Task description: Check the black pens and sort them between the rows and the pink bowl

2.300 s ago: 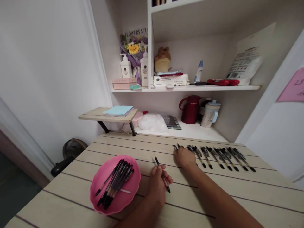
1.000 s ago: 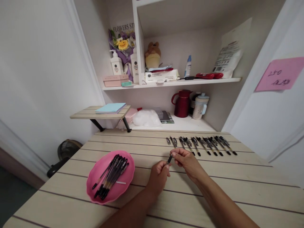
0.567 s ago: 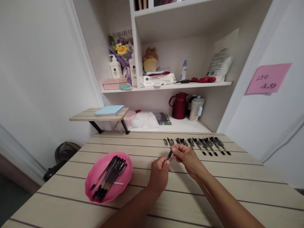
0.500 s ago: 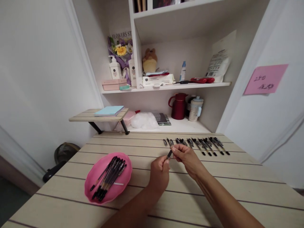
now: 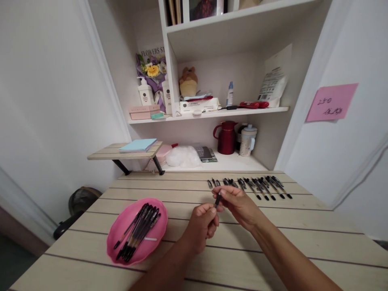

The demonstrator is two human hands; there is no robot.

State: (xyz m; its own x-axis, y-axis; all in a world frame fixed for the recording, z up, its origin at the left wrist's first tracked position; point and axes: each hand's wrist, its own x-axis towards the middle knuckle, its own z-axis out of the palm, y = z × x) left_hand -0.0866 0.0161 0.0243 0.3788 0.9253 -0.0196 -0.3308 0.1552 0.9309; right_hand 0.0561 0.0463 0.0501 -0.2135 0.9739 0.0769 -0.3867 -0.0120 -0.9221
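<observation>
Between my two hands is a dark pen part [image 5: 218, 199], tilted, with much of it hidden by fingers. My left hand [image 5: 201, 224] is closed around its lower end, thumb on top. Pinched at the upper end is my right hand [image 5: 239, 205], fingertips close to the left thumb. Beyond the hands, a row of black pens and short pen pieces [image 5: 263, 188] lies on the table. To the left, a pink scalloped plate [image 5: 113, 226] holds several black-capped pens [image 5: 139, 230] and a small white stick [image 5: 150, 239].
The slatted wooden table [image 5: 273, 250] meets a white shelf unit at the back. A small raised stand [image 5: 103, 152] with blue paper [image 5: 138, 145] is at the back left. A red jug [image 5: 226, 138] and a pale cup [image 5: 247, 141] stand on the lower shelf.
My left hand has turned so that its curled fingers show beneath the pen part. The right hand stays at the upper end, and the camera view has shifted slightly.
</observation>
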